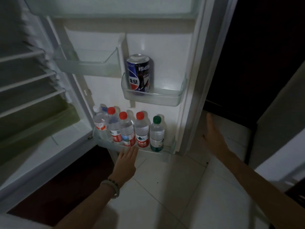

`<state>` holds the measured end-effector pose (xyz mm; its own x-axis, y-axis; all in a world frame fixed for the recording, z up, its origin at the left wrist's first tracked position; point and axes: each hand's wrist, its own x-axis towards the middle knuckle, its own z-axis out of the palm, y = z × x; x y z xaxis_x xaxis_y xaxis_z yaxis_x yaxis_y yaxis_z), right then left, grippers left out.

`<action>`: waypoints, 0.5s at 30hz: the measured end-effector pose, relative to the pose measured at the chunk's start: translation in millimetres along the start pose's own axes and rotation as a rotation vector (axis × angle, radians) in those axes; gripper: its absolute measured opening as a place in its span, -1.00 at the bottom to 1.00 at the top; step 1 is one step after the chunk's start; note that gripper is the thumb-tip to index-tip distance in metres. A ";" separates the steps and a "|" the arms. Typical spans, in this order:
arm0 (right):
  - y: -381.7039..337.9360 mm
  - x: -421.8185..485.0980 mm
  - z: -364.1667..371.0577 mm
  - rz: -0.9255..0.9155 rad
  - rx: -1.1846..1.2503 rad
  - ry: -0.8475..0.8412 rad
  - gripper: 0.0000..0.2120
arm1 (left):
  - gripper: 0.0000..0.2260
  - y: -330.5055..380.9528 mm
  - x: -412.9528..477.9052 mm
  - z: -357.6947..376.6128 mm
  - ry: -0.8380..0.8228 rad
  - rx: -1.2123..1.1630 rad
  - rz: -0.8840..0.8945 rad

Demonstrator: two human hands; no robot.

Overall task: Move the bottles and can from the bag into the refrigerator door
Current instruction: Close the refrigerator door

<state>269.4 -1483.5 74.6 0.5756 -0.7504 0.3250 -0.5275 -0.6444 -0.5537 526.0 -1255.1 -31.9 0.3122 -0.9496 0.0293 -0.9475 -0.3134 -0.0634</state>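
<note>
Three red-capped bottles (126,129) stand upright in a row on the bottom shelf (170,147) of the open refrigerator door (165,47). A green-capped bottle (156,134) stands just to their right and a pale-capped bottle (99,121) at the left end; what looks like a blue cap peeks out behind that one, too blurred to be sure. The blue can (140,73) sits higher up, at the left end of the clear door bin (153,97). Your left hand (127,161) is flat, with the fingers straight and together and nothing in it. Its tips are right at the shelf's front rail below the red-capped bottles; you cannot tell whether they touch. Your right hand (212,134) is spread loose, holding nothing, out beside the door's outer edge above the pale tiled floor (165,187). Bracelets (113,186) ring your left wrist.
</note>
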 end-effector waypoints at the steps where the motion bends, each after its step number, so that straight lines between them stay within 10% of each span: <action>1: -8.1 -4.5 0.4 -0.017 0.016 -0.007 -0.18 | -0.29 -2.6 -10.0 -4.9 0.000 -0.006 0.001; 15: -112.8 -129.2 23.8 -0.107 0.179 -0.086 -0.12 | -0.38 -8.1 -154.8 -73.5 0.272 -0.129 0.037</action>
<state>269.4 -1310.3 76.8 0.6771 -0.6592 0.3270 -0.3456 -0.6772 -0.6496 480.3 -1105.0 37.4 0.2640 -0.9177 0.2968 -0.9642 -0.2588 0.0573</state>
